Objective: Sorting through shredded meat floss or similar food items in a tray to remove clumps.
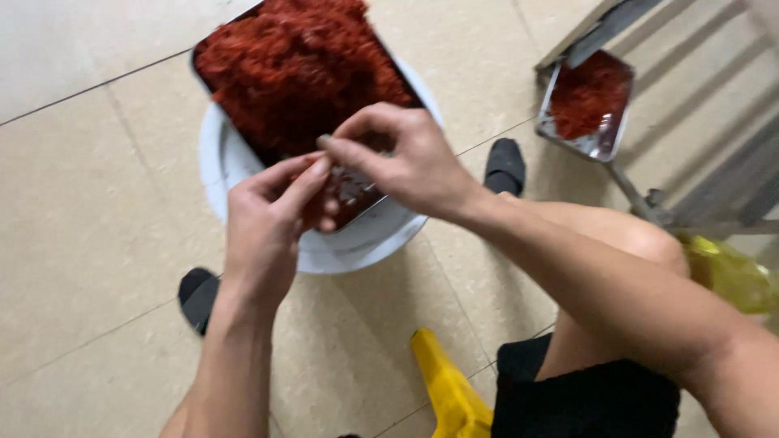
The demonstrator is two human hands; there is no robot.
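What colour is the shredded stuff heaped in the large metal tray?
Deep red shredded material, clearest in the head view.

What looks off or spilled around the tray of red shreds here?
No spill shows on the floor tiles. The large tray of red shreds sits askew on a round white base, its corners overhanging the rim. Both hands, left hand and right hand, pinch at its near edge.
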